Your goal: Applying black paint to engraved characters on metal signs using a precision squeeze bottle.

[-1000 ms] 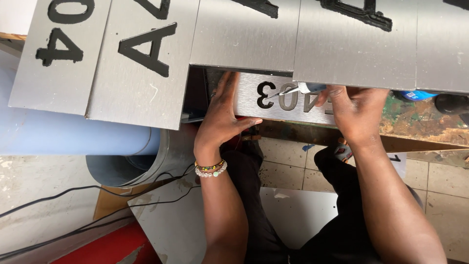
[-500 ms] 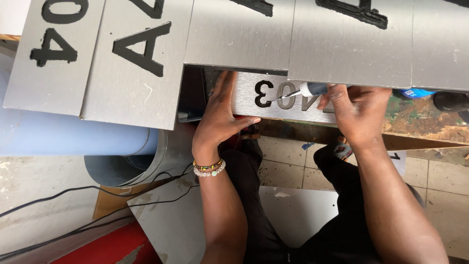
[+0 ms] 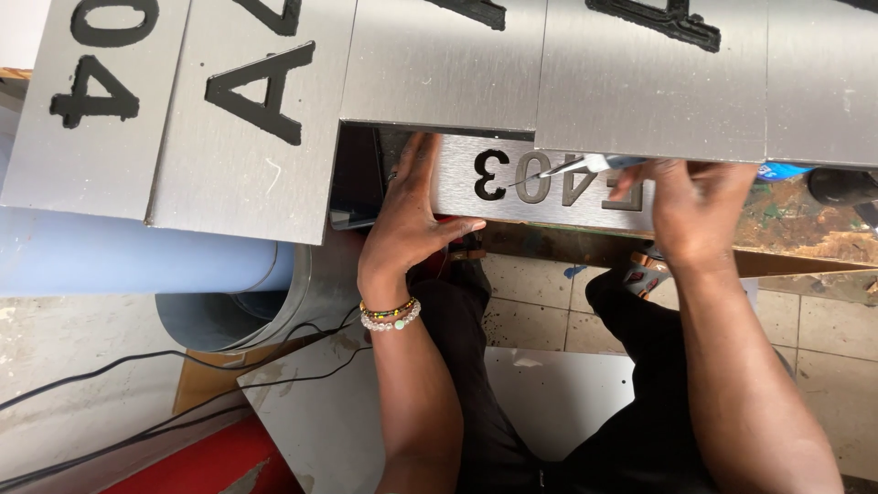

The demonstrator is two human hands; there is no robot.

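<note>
In the head view, a small brushed-metal plate (image 3: 540, 187) lies at centre frame on the worktop (image 3: 805, 229), its upper edge tucked under larger grey panels (image 3: 439, 64). Dark cut-out characters run across its face. The left hand (image 3: 412, 215) lies flat over the plate's left end, fingers together and reaching up, thumb stretched right along the lower edge; beaded bracelets (image 3: 390, 316) circle the wrist. The right hand (image 3: 690, 210) sits over the plate's right end, fingers curled, pinching a thin tool (image 3: 572, 167) whose fine tip points left and meets the plate among the characters. Both forearms come up from the bottom of the frame.
</note>
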